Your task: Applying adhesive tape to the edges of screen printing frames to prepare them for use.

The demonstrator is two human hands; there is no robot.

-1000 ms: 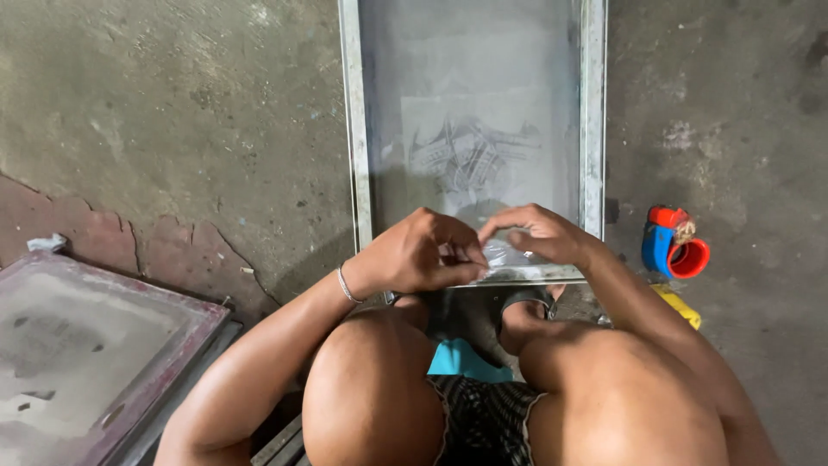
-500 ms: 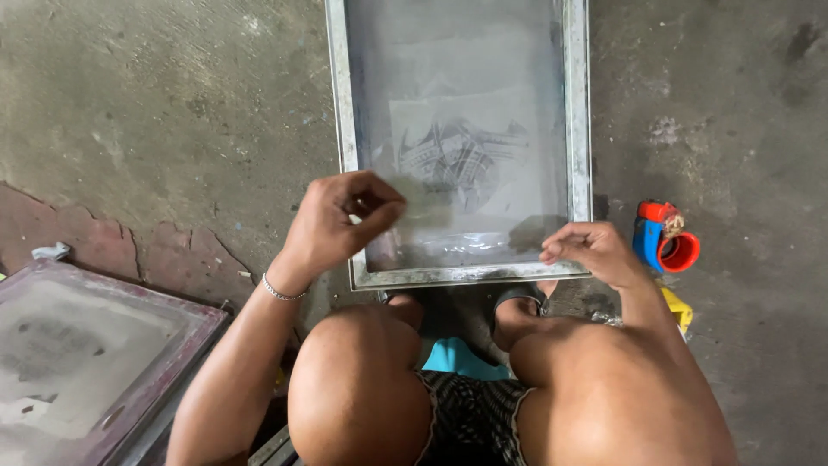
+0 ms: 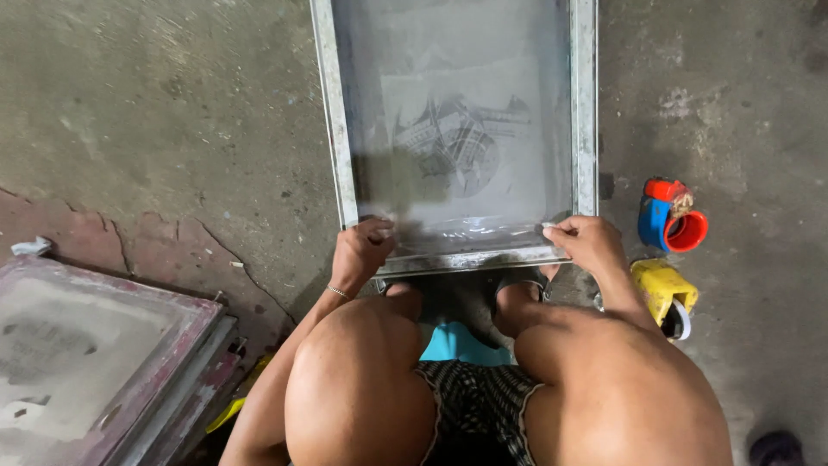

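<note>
Flat on concrete, grey-meshed screen frame [image 3: 457, 129], faint printed design, hands at near corners

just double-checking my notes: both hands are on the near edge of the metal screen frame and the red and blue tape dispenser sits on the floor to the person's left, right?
Not quite. Both the left hand and the right hand are at the near edge of the screen frame, but the red and blue tape dispenser sits on the floor to the person's right, beyond the right hand. The head view shows this.

Both hands low and apart, left hand [image 3: 362, 250] fingers curled, right hand [image 3: 586, 243] seemingly pinching, knees bent
</note>
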